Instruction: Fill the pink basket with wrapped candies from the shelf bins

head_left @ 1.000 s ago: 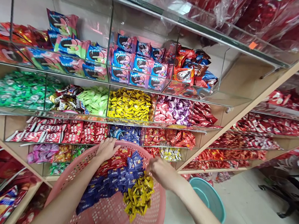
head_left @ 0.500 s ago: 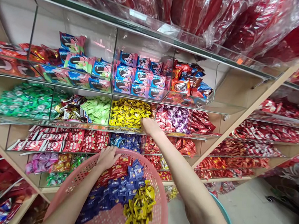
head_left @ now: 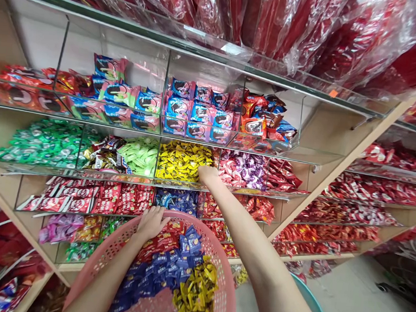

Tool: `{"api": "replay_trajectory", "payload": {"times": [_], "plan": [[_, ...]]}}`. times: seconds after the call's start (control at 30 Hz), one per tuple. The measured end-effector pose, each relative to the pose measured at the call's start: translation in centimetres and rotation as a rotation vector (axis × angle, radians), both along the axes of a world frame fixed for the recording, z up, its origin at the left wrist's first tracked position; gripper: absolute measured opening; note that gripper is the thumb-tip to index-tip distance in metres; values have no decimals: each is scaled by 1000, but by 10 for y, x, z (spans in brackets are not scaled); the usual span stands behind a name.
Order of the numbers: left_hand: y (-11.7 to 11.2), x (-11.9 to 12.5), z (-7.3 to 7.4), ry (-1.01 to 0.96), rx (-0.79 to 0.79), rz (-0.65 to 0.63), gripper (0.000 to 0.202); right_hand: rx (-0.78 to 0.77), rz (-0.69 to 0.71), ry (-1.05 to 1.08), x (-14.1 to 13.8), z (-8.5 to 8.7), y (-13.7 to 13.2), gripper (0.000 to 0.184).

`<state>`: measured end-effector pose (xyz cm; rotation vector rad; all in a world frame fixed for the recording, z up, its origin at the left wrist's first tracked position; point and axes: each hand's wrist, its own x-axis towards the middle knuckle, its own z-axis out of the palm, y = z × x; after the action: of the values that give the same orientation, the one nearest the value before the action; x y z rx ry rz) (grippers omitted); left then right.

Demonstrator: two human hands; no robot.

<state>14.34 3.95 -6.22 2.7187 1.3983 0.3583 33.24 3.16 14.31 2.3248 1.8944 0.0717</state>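
My left hand [head_left: 152,222] grips the far rim of a pink perforated plastic basket [head_left: 229,295], fingers hooked over its edge. Inside the basket lie red-wrapped sweets [head_left: 157,243], dark blue packets [head_left: 162,269] and a heap of yellow-wrapped sweets [head_left: 196,294]. My right hand [head_left: 208,175] reaches to the right front of a shelf compartment of yellow-wrapped sweets [head_left: 181,161]. Its fingers are hidden, so I cannot see whether they hold any sweets. Pink and purple wrapped sweets [head_left: 243,168] fill the neighbouring compartment to the right.
Light green packets [head_left: 140,155] and green sweets [head_left: 47,143] lie left on the same shelf. Blue cookie packs [head_left: 199,111] stand above, behind a clear front. Red goods in clear plastic [head_left: 244,12] overhang the top. A teal round rim [head_left: 311,303] shows by the floor at right.
The view has shifted slightly, so the shelves sit a little further right and lower. My right hand stays at the yellow sweets; my left hand stays on the basket rim.
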Motion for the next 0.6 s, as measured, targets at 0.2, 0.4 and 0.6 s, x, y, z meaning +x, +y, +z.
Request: {"api": "replay_trajectory", "payload": {"times": [0.2, 0.4, 0.6], "plan": [[1, 0, -1, 2, -13, 1, 43, 102, 10, -33, -4, 1, -23, 31], [1, 1, -2, 9, 6, -1, 42, 204, 9, -76, -2, 15, -61, 30], [1, 2, 0, 8, -10, -15, 42, 285, 220, 66, 8, 12, -113, 27]]}}
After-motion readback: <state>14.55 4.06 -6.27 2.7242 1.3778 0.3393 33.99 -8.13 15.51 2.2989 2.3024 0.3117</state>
